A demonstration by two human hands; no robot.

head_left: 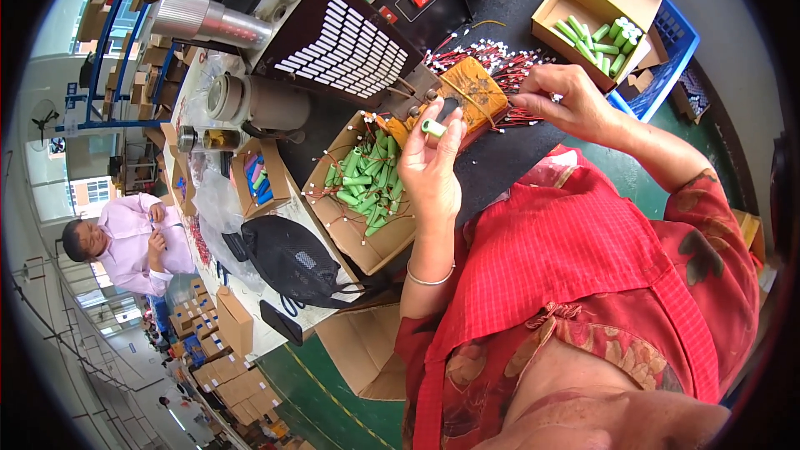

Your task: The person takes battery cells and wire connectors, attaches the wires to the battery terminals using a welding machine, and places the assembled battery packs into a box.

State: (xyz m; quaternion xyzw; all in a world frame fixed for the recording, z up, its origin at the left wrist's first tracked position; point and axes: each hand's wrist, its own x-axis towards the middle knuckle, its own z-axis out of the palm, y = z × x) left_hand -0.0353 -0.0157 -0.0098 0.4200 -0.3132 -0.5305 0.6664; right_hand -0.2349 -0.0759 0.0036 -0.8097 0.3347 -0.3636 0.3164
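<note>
The left hand [430, 173] pinched a green cylinder [432, 127] between thumb and fingers, just beside the orange taped block [477, 87]. A loosened pinch could have let it roll or turn askew. The right hand [581, 104] had its fingers drawn together by the red-and-black leads [479, 58] (quite what they gripped, I couldn't tell); a tug there might have tangled the heap. The nearer carton [387, 248] held green cylinders with leads, the farther carton [575, 57] green cylinders, the small box [275, 169] blue ones.
</note>
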